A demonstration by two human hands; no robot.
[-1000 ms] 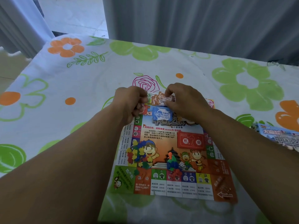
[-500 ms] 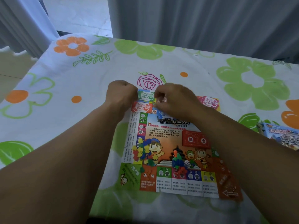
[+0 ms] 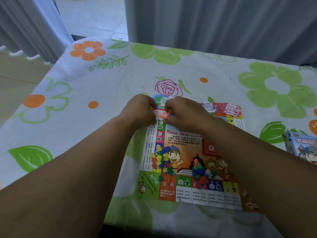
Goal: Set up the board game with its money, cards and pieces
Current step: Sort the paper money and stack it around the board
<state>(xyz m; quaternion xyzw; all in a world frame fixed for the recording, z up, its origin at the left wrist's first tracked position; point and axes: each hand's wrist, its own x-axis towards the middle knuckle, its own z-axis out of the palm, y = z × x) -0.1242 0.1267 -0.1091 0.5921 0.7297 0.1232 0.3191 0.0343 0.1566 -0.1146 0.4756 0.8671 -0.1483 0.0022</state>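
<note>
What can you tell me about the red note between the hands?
The red note is a small paper slip, red-orange with blurred white print. It lies about flat at the far left corner of the board, on the near side of a green note. The left hand pinches its left end, the right hand its right end.

The white tablecloth [image 3: 106, 86] shows green and orange flowers and a pink-outlined rose, and the board [image 3: 185, 152] is orange with multicoloured border squares, with a red note [image 3: 162, 114], a green note [image 3: 162, 100] and a pink note [image 3: 232, 109].
</note>
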